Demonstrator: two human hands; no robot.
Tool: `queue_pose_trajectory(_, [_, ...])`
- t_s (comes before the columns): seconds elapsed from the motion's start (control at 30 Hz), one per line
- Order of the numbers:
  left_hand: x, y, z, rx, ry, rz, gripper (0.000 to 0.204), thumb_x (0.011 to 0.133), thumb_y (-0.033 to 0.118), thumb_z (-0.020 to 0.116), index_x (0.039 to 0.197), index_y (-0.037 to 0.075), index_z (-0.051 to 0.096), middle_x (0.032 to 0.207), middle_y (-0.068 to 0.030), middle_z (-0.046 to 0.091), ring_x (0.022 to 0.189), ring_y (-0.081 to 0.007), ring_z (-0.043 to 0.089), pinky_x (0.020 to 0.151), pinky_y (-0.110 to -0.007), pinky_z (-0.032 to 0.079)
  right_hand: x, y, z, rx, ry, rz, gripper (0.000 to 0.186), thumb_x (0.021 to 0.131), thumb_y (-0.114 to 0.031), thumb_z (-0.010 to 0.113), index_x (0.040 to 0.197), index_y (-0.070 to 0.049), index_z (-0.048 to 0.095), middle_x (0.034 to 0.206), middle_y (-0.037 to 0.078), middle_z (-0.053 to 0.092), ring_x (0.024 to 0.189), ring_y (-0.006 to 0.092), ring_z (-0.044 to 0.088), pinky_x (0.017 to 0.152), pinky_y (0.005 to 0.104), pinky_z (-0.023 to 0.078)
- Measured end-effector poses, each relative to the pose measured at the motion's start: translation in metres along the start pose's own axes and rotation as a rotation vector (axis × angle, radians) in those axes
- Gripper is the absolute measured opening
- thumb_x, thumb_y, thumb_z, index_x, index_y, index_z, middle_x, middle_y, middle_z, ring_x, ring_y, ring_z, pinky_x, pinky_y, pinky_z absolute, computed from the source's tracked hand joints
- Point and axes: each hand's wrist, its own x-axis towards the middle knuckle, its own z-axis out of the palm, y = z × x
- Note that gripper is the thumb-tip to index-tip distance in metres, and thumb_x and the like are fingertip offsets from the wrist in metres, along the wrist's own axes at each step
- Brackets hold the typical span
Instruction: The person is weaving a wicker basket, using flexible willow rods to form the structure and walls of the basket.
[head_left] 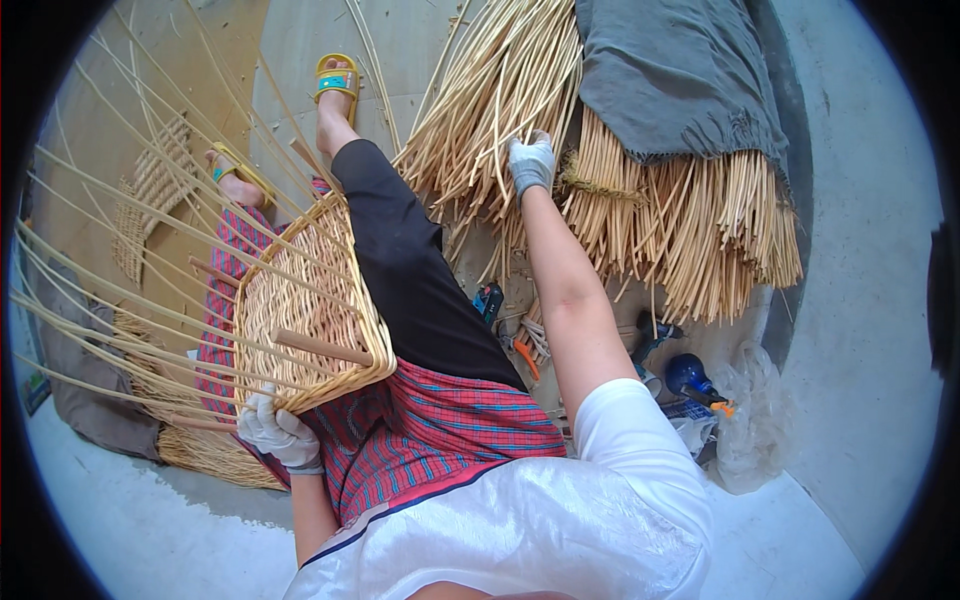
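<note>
A partly woven wicker basket (pixel 295 295) lies tilted across my lap, with long pale rods fanning out from it to the left. My left hand (pixel 277 430), in a white glove, grips its near edge, fingers curled round the weave. A short wooden stick (pixel 322 347) juts from the basket's near side. My right arm stretches far forward, and my right hand (pixel 532 162), also gloved, closes on thin rods at the edge of a big heap of loose wicker rods (pixel 510 70). Its fingertips are partly hidden among the rods.
A grey cloth (pixel 680 80) covers part of the rod bundles (pixel 730 225). Right of my lap are a power drill (pixel 655 330), a blue spray bottle (pixel 690 377), a clear plastic bag (pixel 752 420) and an orange-handled tool (pixel 526 360). Woven pieces (pixel 160 185) lie at far left.
</note>
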Motion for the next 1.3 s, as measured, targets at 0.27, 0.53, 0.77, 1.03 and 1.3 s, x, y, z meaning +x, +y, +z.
queue_pose_trajectory(0.27, [0.002,0.001,0.001,-0.013,-0.005,0.006,0.040,0.106,0.031,0.036,0.121,0.003,0.060,0.109,-0.0137,0.064,0.094,-0.0338,0.057,0.085,-0.046,0.040,0.043,0.016,-0.015,0.083,-0.311,0.034,0.047,0.080,-0.023,0.074,0.118,0.001,0.062,0.093,0.013,0.071,0.082,0.0241,0.070,0.076,0.0349,0.054])
queue_pose_trajectory(0.53, [-0.002,-0.003,-0.002,0.005,0.006,0.008,0.039,0.106,0.030,0.037,0.121,0.003,0.061,0.108,-0.0133,0.064,0.098,-0.0341,0.058,0.088,-0.046,0.041,0.032,0.021,-0.011,0.614,-0.521,0.231,0.035,0.086,-0.007,0.068,0.119,-0.001,0.058,0.102,0.011,0.068,0.084,0.0205,0.067,0.068,0.0333,0.056])
queue_pose_trajectory(0.77, [-0.003,-0.002,-0.001,0.003,-0.002,-0.001,0.040,0.106,0.031,0.037,0.124,0.004,0.061,0.111,-0.0128,0.063,0.100,-0.0341,0.057,0.090,-0.046,0.040,0.012,0.010,0.008,1.120,-0.503,0.362,0.018,0.101,-0.017,0.045,0.106,-0.003,0.056,0.084,0.015,0.068,0.074,0.0280,0.070,0.061,0.0364,0.060])
queue_pose_trajectory(1.03, [-0.001,0.001,0.002,-0.024,-0.010,-0.012,0.041,0.107,0.032,0.038,0.125,0.004,0.061,0.112,-0.0152,0.062,0.104,-0.0364,0.056,0.093,-0.048,0.040,0.003,0.012,-0.007,1.026,-0.605,0.384,0.036,0.103,-0.036,0.056,0.099,0.000,0.063,0.086,0.017,0.069,0.077,0.0249,0.069,0.062,0.0331,0.063])
queue_pose_trajectory(1.3, [0.002,0.007,0.001,-0.090,-0.040,-0.067,0.039,0.104,0.033,0.041,0.122,0.007,0.062,0.110,-0.0153,0.061,0.105,-0.0362,0.055,0.097,-0.050,0.038,-0.003,-0.029,-0.041,1.214,-0.580,0.499,0.020,0.100,-0.026,0.061,0.098,-0.007,0.061,0.067,0.002,0.058,0.050,0.0123,0.057,0.040,0.0235,0.050])
